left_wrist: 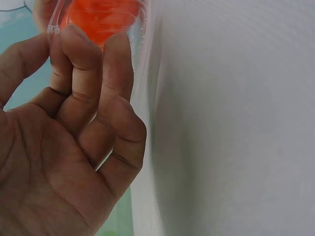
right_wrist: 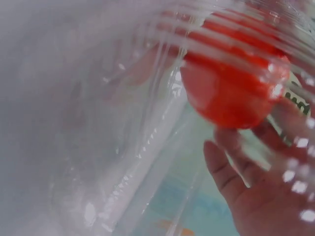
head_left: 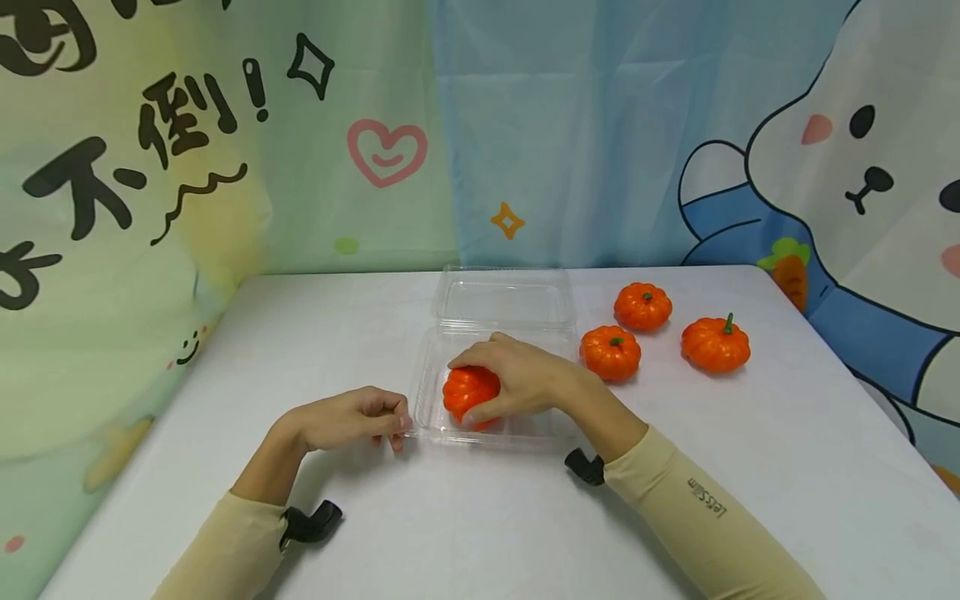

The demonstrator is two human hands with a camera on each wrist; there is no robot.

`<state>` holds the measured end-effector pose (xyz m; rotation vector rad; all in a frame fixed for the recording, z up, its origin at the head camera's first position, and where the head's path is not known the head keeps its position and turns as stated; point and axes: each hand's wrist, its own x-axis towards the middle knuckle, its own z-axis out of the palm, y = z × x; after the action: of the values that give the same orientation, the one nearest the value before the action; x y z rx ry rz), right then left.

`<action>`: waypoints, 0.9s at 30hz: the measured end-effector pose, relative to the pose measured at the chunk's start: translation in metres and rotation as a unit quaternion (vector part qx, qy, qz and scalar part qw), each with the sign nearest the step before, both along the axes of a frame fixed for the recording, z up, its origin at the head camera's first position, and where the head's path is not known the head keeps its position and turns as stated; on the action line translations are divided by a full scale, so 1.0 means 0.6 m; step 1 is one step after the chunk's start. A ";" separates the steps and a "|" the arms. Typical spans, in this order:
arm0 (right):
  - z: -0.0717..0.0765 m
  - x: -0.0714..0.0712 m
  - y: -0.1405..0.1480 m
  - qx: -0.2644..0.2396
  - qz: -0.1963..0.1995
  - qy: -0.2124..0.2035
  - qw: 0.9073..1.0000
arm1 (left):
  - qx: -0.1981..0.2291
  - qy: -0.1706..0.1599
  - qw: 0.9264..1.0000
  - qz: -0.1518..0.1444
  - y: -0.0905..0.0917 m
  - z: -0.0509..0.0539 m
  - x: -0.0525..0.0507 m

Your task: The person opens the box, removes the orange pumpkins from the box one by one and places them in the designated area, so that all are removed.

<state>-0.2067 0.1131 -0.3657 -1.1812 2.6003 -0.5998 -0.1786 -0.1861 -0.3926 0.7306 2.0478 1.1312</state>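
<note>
A clear plastic clamshell box (head_left: 525, 427) lies on the table with its lid (head_left: 504, 298) folded back, away from the person. Inside its left part is a small orange pumpkin (head_left: 468, 392), gripped from above by the right hand (head_left: 517, 375), thumb on the near side and fingers on the far side. In the right wrist view the pumpkin (right_wrist: 231, 73) shows through the clear plastic. At the box's front left corner, the left hand (head_left: 356, 421) pinches the rim between thumb and forefinger. The left wrist view shows that pinch on the plastic edge (left_wrist: 53, 29).
Three more small pumpkins sit right of the box: one (head_left: 611, 353) close beside it, one (head_left: 642, 307) farther back, and one (head_left: 716, 344) with a tall green stem farthest right. A white cloth covers the table (head_left: 480, 533). A printed curtain (head_left: 585, 133) hangs behind.
</note>
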 end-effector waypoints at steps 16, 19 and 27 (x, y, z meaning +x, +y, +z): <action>0.002 0.003 0.013 -0.020 0.004 -0.047 0.999 | 0.005 0.002 1.000 -0.002 -0.001 -0.001 0.002; 0.004 0.007 0.015 -0.021 0.001 -0.050 0.999 | 0.005 -0.004 1.000 0.000 -0.001 -0.003 0.002; 0.011 0.008 0.023 -0.038 -0.009 -0.037 0.999 | 0.008 0.004 1.000 -0.005 -0.002 -0.001 0.000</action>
<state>-0.2017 0.1271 -0.3593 -1.1358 2.5508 -0.7374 -0.1784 -0.1872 -0.3931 0.7541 2.0418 1.1415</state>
